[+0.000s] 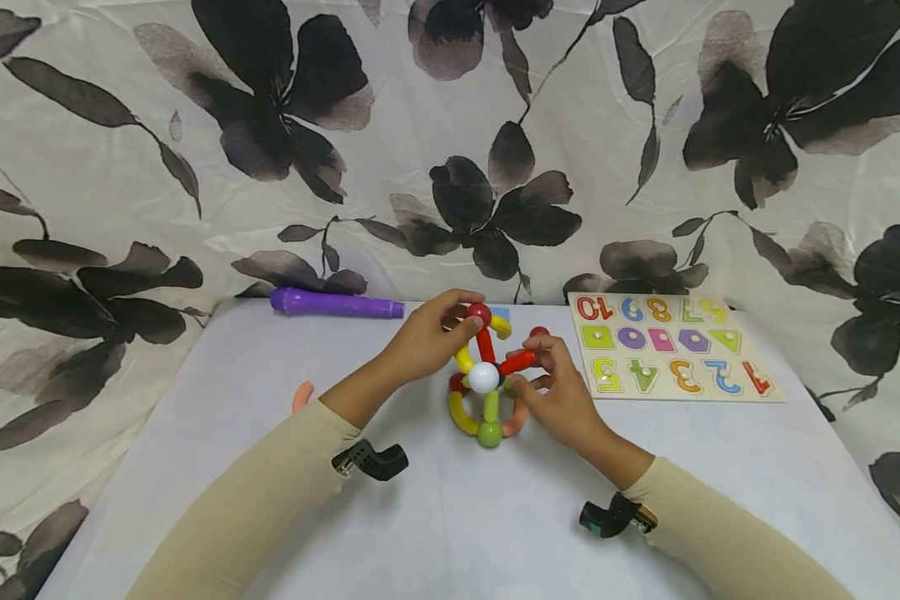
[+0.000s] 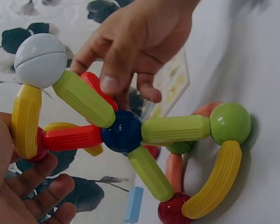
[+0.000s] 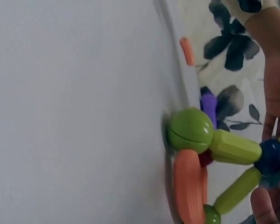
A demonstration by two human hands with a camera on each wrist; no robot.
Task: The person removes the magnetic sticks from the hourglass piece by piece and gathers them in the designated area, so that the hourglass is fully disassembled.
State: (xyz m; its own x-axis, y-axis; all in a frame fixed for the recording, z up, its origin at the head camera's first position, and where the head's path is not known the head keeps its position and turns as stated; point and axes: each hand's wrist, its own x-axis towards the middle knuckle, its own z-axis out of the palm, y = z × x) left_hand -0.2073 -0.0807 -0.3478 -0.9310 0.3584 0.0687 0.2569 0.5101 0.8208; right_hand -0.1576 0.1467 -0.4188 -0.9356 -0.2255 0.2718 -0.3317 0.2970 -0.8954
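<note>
A ball-and-stick building toy (image 2: 122,130) stands on the table between the hands, with straight and curved sticks joined at coloured balls. At its centre is a dark blue ball (image 3: 271,157). My left hand (image 1: 437,335) holds the red ball (image 1: 479,314) at the top between thumb and fingers, where a red stick and yellow curved sticks meet. My right hand (image 1: 561,396) pinches a red stick (image 1: 518,362) that points off to the right. A white ball (image 1: 483,377) faces me. Green balls (image 2: 230,123) and a dark red ball (image 2: 174,208) form the base, linked by curved sticks.
A purple marker-shaped tube (image 1: 337,303) lies at the back left. At the back right is a number and shape puzzle board (image 1: 675,348). An orange curved stick (image 1: 302,396) rests beyond my left forearm; a light blue block (image 2: 134,204) lies behind the toy.
</note>
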